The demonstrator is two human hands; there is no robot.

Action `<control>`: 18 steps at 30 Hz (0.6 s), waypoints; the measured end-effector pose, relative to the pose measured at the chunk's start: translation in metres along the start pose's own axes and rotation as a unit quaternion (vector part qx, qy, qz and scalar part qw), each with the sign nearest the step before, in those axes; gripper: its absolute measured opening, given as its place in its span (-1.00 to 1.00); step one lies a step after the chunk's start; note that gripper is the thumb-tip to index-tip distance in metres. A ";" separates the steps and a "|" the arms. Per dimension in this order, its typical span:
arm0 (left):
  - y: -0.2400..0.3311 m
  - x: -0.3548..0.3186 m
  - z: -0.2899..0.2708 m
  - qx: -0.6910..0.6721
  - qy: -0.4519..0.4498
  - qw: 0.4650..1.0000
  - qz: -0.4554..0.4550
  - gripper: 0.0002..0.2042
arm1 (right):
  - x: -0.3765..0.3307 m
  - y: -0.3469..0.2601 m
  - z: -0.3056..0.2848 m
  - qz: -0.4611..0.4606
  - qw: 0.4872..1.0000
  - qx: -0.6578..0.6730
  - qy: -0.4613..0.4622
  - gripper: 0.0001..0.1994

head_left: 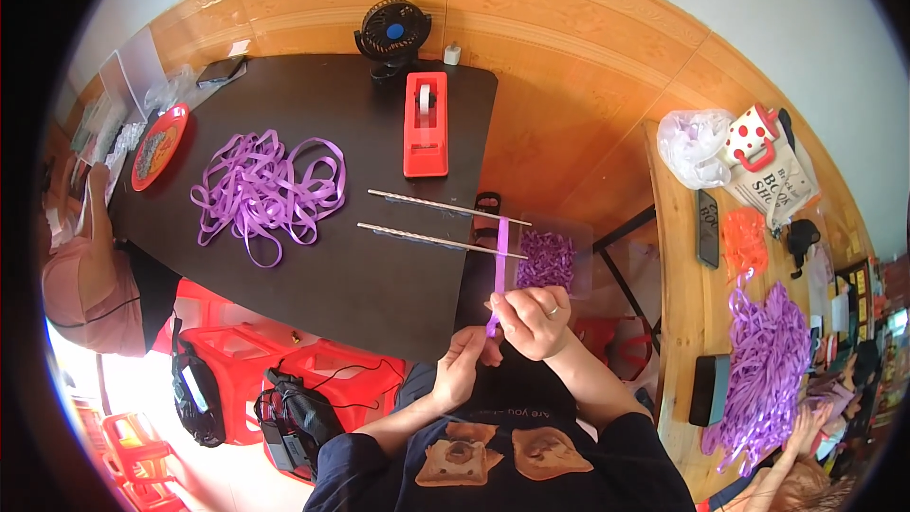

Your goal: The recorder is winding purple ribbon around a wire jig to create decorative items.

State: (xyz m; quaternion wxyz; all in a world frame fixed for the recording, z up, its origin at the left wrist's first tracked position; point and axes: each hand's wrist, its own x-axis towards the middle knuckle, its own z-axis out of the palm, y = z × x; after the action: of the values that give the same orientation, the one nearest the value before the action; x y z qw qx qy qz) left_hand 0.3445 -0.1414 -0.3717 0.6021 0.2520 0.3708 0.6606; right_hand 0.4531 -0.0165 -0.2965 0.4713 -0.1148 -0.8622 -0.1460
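A flat purple ribbon [501, 270] runs from two slim, twisted metal sticks [417, 235] down to my hands. The sticks lie side by side on the dark table and jut past its right edge, and the ribbon crosses them near their tips. My right hand [536, 322], with a ring on one finger, is closed on the ribbon below the sticks. Just lower and to the left, my left hand [461, 368] pinches the ribbon's lower part; its fingertips partly hide it. Beyond my right hand, a clear box [583, 261] holds many small purple ribbon pieces.
A loose heap of purple ribbon [270, 190], a red tape dispenser [427, 156], a black fan [393, 30] and a red plate [173, 118] are on the dark table [370, 303]. Another person's hands [801, 436] touch a purple ribbon pile [768, 360] at right; someone else sits far left.
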 end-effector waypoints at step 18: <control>0.009 0.121 0.036 0.033 0.110 0.987 0.110 -0.73 | 0.025 0.111 0.076 0.534 0.640 0.545 -0.089 -0.82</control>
State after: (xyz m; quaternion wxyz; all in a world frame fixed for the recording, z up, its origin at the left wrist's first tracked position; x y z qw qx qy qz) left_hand 0.3492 -0.0155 -0.3562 0.4727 0.2372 0.4259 0.7341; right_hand 0.4180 0.1158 -0.2982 0.3657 -0.2900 -0.6121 0.6384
